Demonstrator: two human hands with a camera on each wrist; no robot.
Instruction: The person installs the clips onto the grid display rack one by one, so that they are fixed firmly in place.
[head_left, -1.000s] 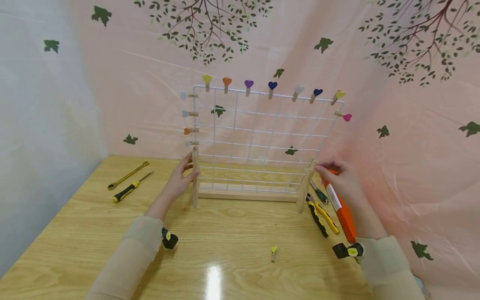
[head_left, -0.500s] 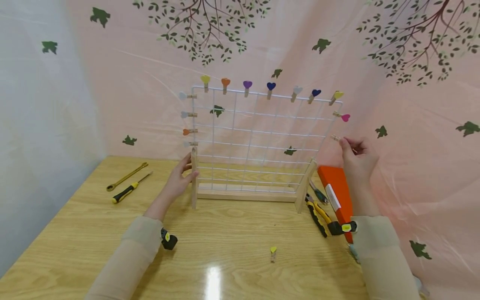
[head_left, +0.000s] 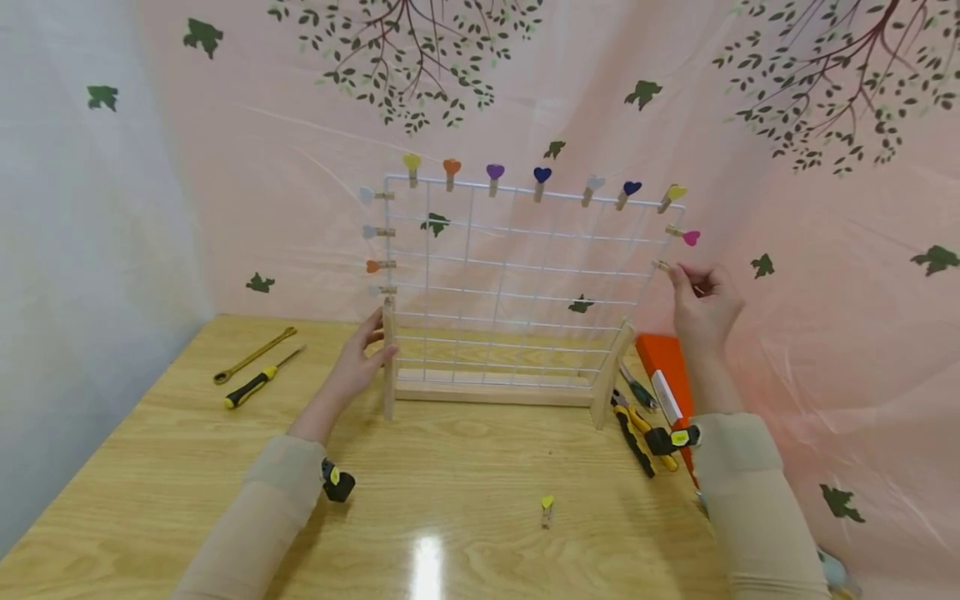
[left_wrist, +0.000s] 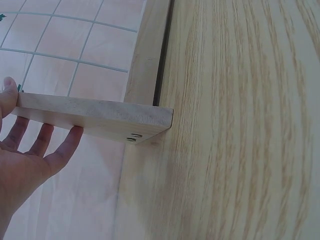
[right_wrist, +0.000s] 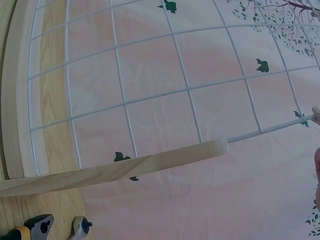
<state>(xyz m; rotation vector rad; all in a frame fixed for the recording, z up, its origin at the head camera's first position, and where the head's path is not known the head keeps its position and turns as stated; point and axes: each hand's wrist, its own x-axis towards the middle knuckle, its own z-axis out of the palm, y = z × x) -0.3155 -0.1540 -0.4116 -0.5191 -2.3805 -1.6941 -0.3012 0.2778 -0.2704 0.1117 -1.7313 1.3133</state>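
A white wire grid (head_left: 517, 271) stands upright in a wooden frame, with heart-topped clothespins in several colours along its top and sides. My left hand (head_left: 358, 357) holds the left wooden post (head_left: 389, 371); in the left wrist view the thumb is at one edge and the fingertips (left_wrist: 75, 134) touch the outer face. My right hand (head_left: 705, 308) pinches a small wooden clothespin (head_left: 660, 265) at the grid's right edge wire, below the pink-heart clothespin (head_left: 690, 237). The fingers hide its top end. In the right wrist view only a bit of that hand shows, at the right edge.
A yellow-heart clothespin (head_left: 547, 512) lies on the wooden table (head_left: 450, 467). A wrench (head_left: 255, 354) and a screwdriver (head_left: 262, 377) lie at the left. Pliers (head_left: 633, 433), a green-handled tool (head_left: 639, 390) and an orange box (head_left: 660, 354) lie by the right post.
My right hand has risen from beside the right post, swung outward with the clothespin, then come in to the grid's right edge. My left hand has stayed on its post.
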